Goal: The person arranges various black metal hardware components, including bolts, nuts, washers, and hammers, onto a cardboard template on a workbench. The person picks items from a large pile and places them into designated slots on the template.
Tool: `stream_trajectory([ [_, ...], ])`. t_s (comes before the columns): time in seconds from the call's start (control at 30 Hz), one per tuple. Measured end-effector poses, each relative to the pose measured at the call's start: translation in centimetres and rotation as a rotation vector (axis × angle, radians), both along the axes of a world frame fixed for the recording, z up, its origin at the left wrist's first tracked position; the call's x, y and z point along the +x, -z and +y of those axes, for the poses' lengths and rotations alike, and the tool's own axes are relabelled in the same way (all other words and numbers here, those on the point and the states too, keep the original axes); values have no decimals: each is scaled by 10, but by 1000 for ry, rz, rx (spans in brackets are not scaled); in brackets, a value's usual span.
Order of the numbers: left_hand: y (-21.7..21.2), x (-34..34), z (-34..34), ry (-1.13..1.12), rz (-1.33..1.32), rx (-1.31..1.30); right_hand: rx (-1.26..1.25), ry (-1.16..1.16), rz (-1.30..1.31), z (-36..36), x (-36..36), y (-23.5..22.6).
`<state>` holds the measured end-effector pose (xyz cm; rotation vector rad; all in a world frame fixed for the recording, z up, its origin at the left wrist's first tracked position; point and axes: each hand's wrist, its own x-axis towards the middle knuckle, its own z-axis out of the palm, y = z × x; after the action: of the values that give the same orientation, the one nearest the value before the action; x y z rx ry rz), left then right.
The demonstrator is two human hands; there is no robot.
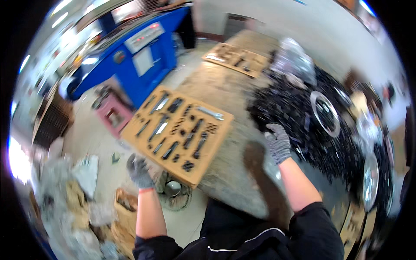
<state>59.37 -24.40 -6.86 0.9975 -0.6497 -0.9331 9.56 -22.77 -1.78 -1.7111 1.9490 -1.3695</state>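
My left hand [140, 172], in a grey knitted glove, is just off the near left edge of a wooden board [212, 149]. Its fingers are smeared by motion, so their grip is unclear. Cutouts in the board hold black parts [193, 133] of several shapes, along with a silver wrench-like piece [209, 113]. Over the worktable, my gloved right hand [278, 142] has its fingers apart and appears to hold nothing. It is at the near left edge of a large heap of small black pieces [277, 104].
Farther back on the worktable [190, 86] lies a second wooden board [236, 59]. A clear plastic bag [294, 60] and a round metal-rimmed dish [325, 113] rest on the heap. Left are a blue machine [151, 65], a pink stool [113, 113] and bags on the floor.
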Motion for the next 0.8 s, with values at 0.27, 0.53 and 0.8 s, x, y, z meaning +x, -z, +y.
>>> stream_trajectory([
  [0.27,-72,-267,129,547,-227,-493,91,825,222,343,-131,-16],
  [0.53,-87,-399,261,1152,-152,-586,-108,1614,148,669,-139,15],
  [0.8,-91,-424,321,1275,-298,-429,-759,913,-1698,755,-162,87],
])
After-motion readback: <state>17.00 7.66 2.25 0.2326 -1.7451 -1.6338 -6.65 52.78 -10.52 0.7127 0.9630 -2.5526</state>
